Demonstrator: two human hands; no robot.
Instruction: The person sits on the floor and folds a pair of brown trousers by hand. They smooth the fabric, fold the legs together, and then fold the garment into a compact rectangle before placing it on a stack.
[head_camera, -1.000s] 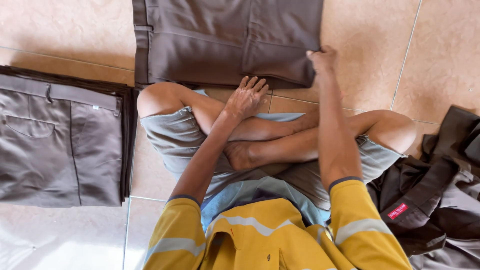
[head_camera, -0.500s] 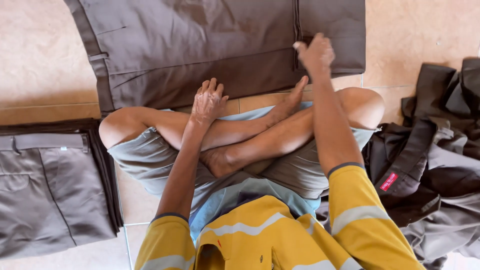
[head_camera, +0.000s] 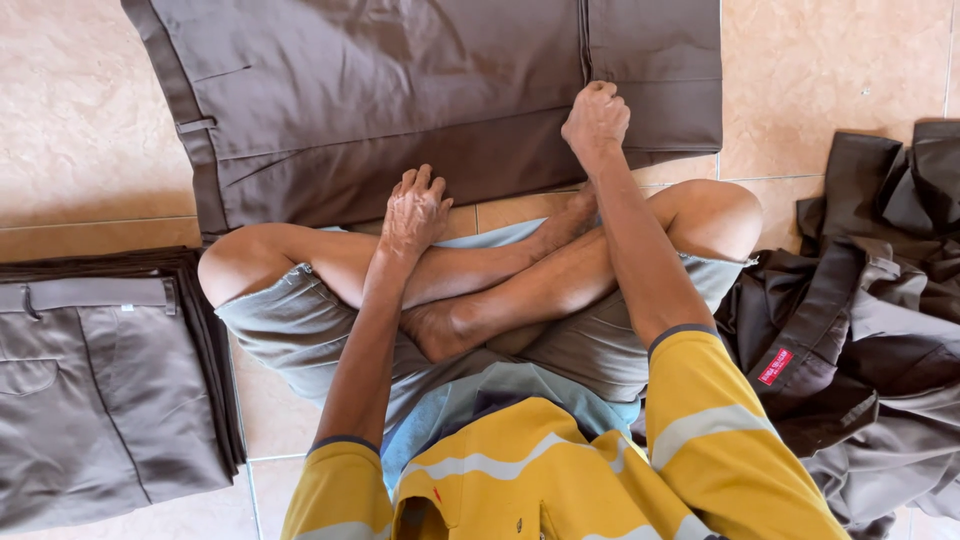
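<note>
Lying flat on the glossy beige floor tiles (head_camera: 830, 70), a pair of dark grey-brown trousers (head_camera: 400, 100) is seen as a smooth woven rectangle, with a waistband and belt loop at its left end and a stitched seam running down near its right end. At far left, a squared stack of folded trousers (head_camera: 100, 390) of the same cloth is noted, waistband uppermost. Crossed bare legs in grey shorts (head_camera: 300, 330) are recorded between the body and the spread garment. The left hand (head_camera: 415, 210) is held with fingers loosely bent, fingertips at the near edge of the trousers; no grip is observed. The right hand (head_camera: 596, 118) is closed in a fist on the cloth beside the seam, pinching a fold. At far right, a crumpled heap of dark garments (head_camera: 880, 300) with a small red label is noted.
</note>
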